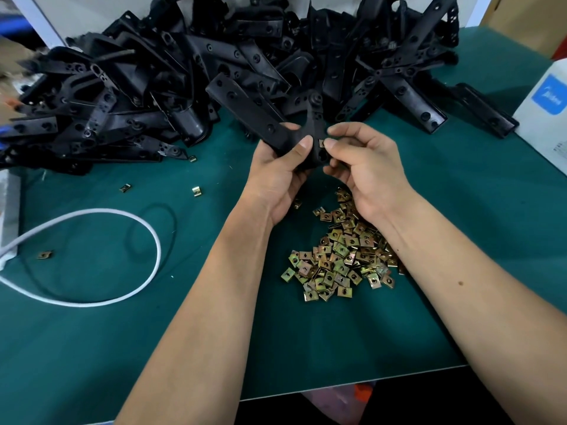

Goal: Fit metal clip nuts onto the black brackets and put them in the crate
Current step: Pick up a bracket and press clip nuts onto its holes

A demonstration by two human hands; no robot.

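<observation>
My left hand [280, 173] grips a black bracket [245, 108] above the middle of the green table, thumb across its lower end. My right hand [359, 167] pinches a small metal clip nut [321, 144] against the bracket's lower edge, beside my left thumb. A heap of brass-coloured clip nuts [337, 259] lies on the table under and between my forearms. A large pile of black brackets [214, 72] fills the back of the table. No crate is in view.
A white cable [147, 231] loops on the green table [92, 348] at the left. Stray clip nuts [196, 191] lie near the bracket pile. A white carton [546, 118] stands at the right edge. The table's front edge runs below my arms.
</observation>
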